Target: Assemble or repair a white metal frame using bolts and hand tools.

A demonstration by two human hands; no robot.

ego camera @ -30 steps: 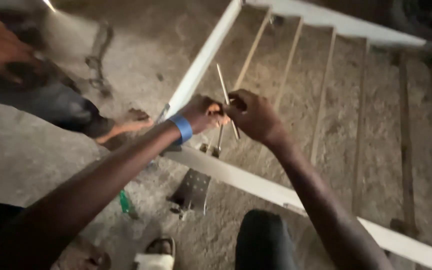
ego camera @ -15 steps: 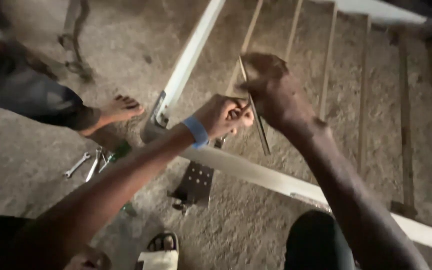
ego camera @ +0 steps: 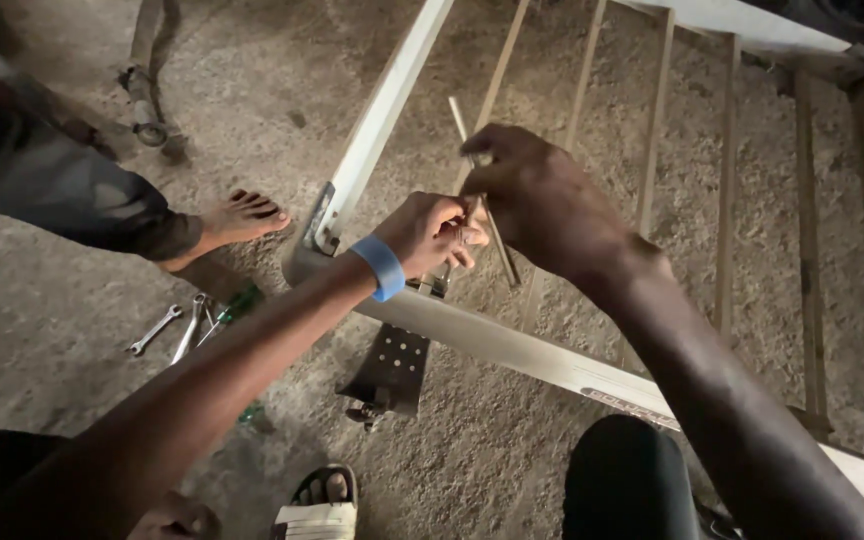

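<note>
1. Here the right hand [ego camera: 542,205] closes its fingers around a thin metal rod [ego camera: 485,210], tilted above the white frame rail [ego camera: 512,345].
2. The left hand [ego camera: 432,232], blue wristband [ego camera: 380,267] on, pinches the rod's lower part.
3. Wrenches [ego camera: 177,325] lie on the floor.

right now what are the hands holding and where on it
The right hand grips a thin metal rod around its middle, both ends sticking out. The left hand pinches something small against it; what it is cannot be told.

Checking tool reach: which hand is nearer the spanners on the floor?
Left. The left hand is up right of the spanners; the right hand lies farther right, beyond it.
</note>
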